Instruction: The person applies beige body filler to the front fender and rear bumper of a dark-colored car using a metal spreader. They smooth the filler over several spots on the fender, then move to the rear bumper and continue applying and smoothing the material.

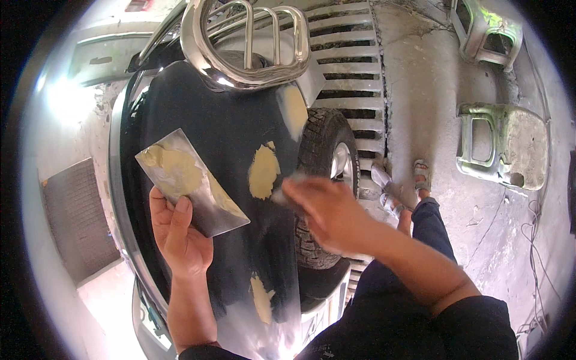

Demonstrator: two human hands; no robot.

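Observation:
My left hand (pixel 183 234) holds a rectangular metal plate (pixel 213 213) spread with yellowish paste (pixel 174 168). My right hand (pixel 321 210) is closed on a small, blurred greyish spreader (pixel 281 195) at the right edge of a yellowish patch (pixel 263 174) on a dark vehicle body panel (pixel 198 114). A second patch (pixel 261 300) shows lower on the panel and a third, smeared patch (pixel 291 114) higher up beside the tyre (pixel 315 132). My fingers partly hide the spreader.
A chrome tubular guard (pixel 246 78) tops the panel. A slatted floor grate (pixel 354 72) runs alongside, by my sandalled feet (pixel 420 180). Two worn plastic stools (pixel 522 144) stand at right, with loose cables (pixel 534 270) below them. A grey mesh mat (pixel 72 216) is at left.

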